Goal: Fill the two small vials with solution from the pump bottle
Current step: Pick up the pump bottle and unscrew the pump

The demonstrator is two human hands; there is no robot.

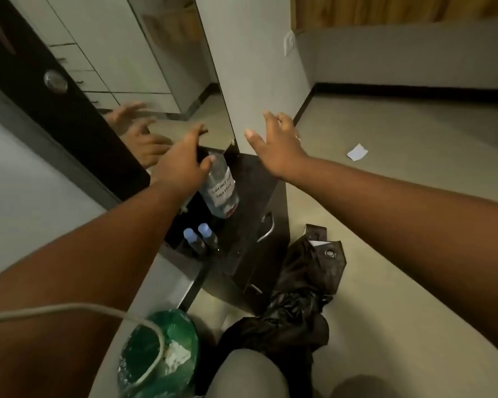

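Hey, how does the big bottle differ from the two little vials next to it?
The bottle is far larger than the vials. The bottle is clear with a white handwritten label; the vials look dark with pale blue caps. The left hand is at the bottle's top; nothing touches the vials. All stand upright on the dark cabinet.

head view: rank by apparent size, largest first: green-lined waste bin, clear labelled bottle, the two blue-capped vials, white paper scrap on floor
1. Green-lined waste bin, though it is nearest the camera, which inflates it.
2. Clear labelled bottle.
3. Two blue-capped vials and the white paper scrap: all look alike in size, so not ranked.
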